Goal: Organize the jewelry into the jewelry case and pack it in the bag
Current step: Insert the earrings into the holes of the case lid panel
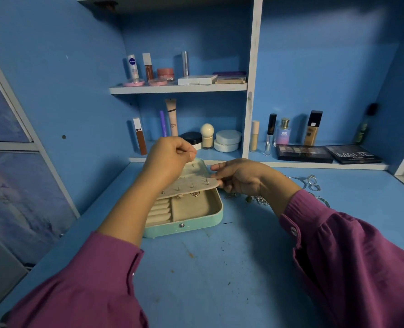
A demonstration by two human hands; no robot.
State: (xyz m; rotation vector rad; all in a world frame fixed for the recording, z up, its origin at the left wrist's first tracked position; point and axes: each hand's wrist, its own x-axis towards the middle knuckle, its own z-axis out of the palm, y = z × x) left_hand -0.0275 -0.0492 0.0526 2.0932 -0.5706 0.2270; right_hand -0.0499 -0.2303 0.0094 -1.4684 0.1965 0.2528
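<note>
A mint-green jewelry case (184,227) lies open on the blue desk, with cream ring rolls and a compartment inside. A cream earring flap (191,185) with several studs stuck through it is lifted over the case. My right hand (238,176) holds the flap's right edge between thumb and fingers. My left hand (170,159) hovers above the flap's left side, fingers curled in a pinch; whatever small piece it pinches is too tiny to make out. Loose silver jewelry (309,183) lies on the desk to the right, partly hidden behind my right wrist.
Shelves behind the case hold cosmetics: tubes, jars (227,140), bottles (283,131) and two eyeshadow palettes (326,153). The blue desk top (208,268) spreads in front of the case. A cabinet wall stands at the left.
</note>
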